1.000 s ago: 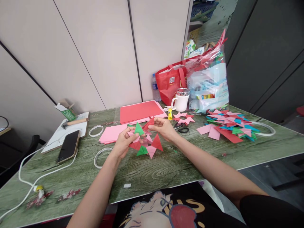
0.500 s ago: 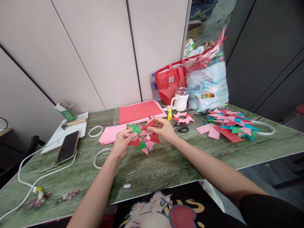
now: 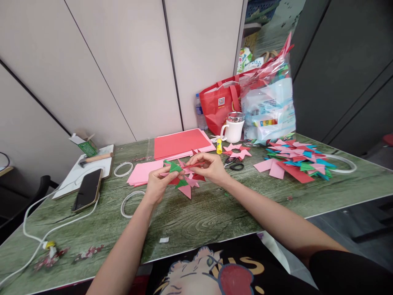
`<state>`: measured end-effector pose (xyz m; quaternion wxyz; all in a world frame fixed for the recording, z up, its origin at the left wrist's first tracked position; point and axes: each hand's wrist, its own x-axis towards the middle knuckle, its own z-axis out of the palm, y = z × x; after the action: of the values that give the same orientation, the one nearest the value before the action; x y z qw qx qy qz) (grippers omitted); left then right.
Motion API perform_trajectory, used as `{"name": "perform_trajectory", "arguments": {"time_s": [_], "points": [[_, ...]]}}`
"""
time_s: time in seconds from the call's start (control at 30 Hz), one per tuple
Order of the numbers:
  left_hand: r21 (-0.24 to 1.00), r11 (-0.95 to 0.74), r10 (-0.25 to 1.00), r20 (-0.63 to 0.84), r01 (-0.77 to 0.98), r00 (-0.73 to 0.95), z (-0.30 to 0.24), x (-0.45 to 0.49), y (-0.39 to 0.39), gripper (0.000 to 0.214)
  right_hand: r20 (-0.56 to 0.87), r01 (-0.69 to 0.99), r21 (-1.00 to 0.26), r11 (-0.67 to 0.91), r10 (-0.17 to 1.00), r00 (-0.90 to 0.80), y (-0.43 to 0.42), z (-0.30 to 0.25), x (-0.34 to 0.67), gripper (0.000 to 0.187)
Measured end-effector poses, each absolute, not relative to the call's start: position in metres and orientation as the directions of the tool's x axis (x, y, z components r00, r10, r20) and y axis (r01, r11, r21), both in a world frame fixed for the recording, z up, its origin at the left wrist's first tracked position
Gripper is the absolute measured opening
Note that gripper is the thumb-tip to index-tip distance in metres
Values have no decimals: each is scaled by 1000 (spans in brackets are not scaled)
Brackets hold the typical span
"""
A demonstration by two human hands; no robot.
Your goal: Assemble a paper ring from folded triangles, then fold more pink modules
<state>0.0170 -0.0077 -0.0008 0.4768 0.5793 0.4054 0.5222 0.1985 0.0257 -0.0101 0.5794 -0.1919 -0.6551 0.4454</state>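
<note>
My left hand [image 3: 159, 184] pinches the left side of a folded paper star wreath [image 3: 185, 191] made of pink, red and green points. A green point sticks up by the thumb. Between the fingers of my right hand [image 3: 211, 167] is a red folded paper piece [image 3: 195, 165], seen nearly edge-on, its left end against the green part. The wreath is held above the table, and my fingers hide parts of it. Beyond my right hand a pink and red paper ring [image 3: 236, 151] lies flat, close to black scissors [image 3: 236, 166] and a yellow glue stick [image 3: 219, 146].
Pink sheets [image 3: 144, 174] and a red sheet stack [image 3: 182, 144] lie behind my hands. On the right is a heap of folded papers [image 3: 297, 157]. A white mug [image 3: 233, 128], red bag [image 3: 215, 107] and plastic bag [image 3: 268, 110] stand at the back. Tape rolls [image 3: 123, 169] and a phone [image 3: 88, 189] lie left.
The red piece in my right hand has turned from showing its face to nearly edge-on. The wreath has tilted a little; both hands stay in about the same place.
</note>
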Motion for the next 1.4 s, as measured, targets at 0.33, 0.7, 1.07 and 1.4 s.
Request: {"name": "perform_trajectory", "arguments": {"time_s": [0.33,0.7,1.07,1.4], "points": [[959,-281,955,282,-24,93,-3,16,-6,17,653,-297,-756,583,698,-294,27,-11,200,14],[963,-268,963,267,12,42,-3,19,-7,18,612,-305,-790,532,717,-334,24,-10,199,21],[951,-308,951,308,37,17,-2,21,-11,19,606,-287,-795,535,728,-320,23,-9,200,22],[901,-429,903,429,65,25,-5,21,-12,15,631,-340,-774,535,695,-343,27,-9,202,23]]}}
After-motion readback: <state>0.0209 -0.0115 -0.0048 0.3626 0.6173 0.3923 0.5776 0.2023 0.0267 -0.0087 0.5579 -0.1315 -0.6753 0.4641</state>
